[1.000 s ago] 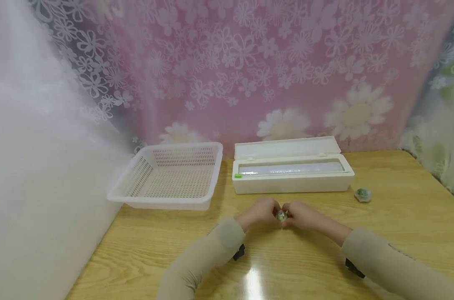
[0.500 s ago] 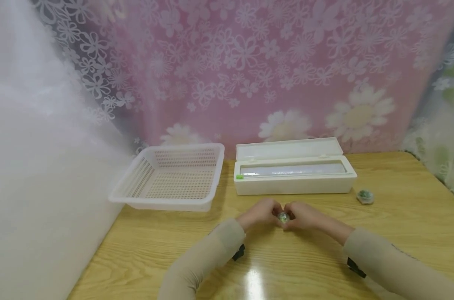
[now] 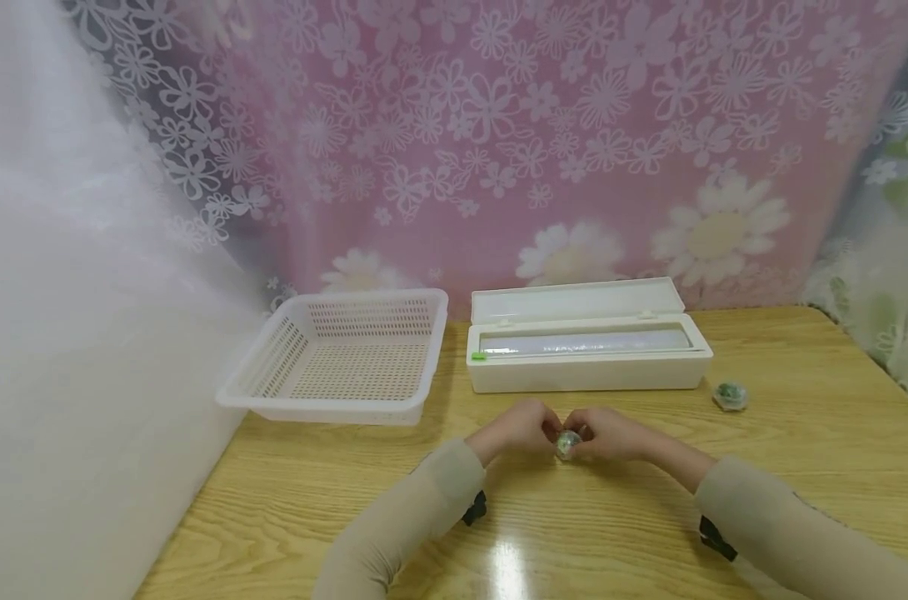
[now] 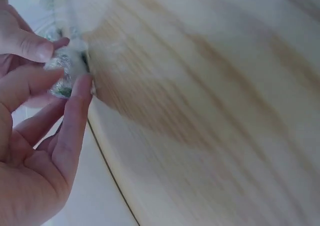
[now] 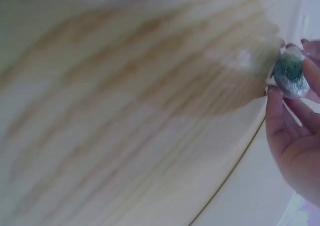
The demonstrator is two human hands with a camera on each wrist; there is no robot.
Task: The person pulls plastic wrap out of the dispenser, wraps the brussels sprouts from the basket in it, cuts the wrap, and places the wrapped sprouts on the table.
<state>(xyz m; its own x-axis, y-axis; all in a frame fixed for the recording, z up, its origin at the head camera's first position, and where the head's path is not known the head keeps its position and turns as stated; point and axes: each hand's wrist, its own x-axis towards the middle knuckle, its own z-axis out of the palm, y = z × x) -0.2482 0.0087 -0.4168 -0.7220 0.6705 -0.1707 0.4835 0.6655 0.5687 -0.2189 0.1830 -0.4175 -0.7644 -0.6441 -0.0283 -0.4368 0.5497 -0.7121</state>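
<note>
A small bundle in clear plastic film (image 3: 566,447), green and whitish inside, is between my two hands at the middle of the table. My left hand (image 3: 526,427) pinches it from the left with thumb and finger. From the other side my right hand (image 3: 611,435) pinches it too. Close up in the left wrist view, the shiny wrapped bundle (image 4: 66,71) shows a little green below, and fingers cover part of it. The right wrist view shows a dark green patch through the film of the bundle (image 5: 291,75).
Behind the hands stands a long white cling film box (image 3: 589,379) with its lid raised and a film roll inside. A white perforated basket (image 3: 334,412) is at the left. Right of the box lies another film-wrapped green bundle (image 3: 730,397) on the wooden table (image 3: 799,467).
The bundle has turned a little between my fingers, and more of it shows in the head view. My hands have stayed at nearly the same place.
</note>
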